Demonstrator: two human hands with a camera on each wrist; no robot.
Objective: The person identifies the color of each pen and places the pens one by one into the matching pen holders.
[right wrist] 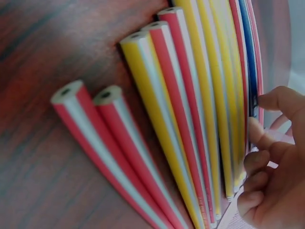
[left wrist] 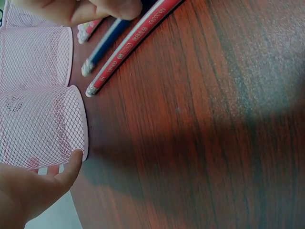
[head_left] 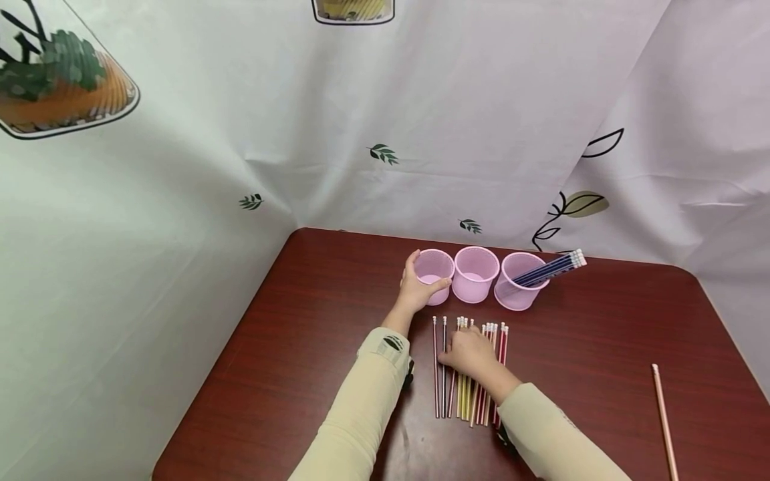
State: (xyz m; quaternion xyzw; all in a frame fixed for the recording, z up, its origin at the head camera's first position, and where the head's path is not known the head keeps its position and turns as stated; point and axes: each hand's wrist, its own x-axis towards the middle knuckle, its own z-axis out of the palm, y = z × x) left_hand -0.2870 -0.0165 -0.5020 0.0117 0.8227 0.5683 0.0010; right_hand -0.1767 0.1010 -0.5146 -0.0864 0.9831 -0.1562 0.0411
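My left hand [head_left: 414,288] grips the leftmost pink mesh cup [head_left: 434,266], its thumb on the near side and its fingers round the far left. In the left wrist view the same hand [left wrist: 43,188] shows at that cup's rim. Over a row of pencils lying on the table is my right hand [head_left: 472,352]. Its thumb and a finger pinch a blue pencil [right wrist: 250,57], which lies between red pencils [left wrist: 136,38]. Beside them are several yellow pencils [right wrist: 209,71] and more red ones. The right hand's other fingers are curled.
A middle pink cup [head_left: 475,275] stands beside the held one. The right-hand cup [head_left: 517,300] contains several dark blue pencils [head_left: 547,269], leaning right. A lone pencil [head_left: 664,421] lies at the table's right. Printed cloth [head_left: 457,120] hangs behind the brown table [head_left: 271,374].
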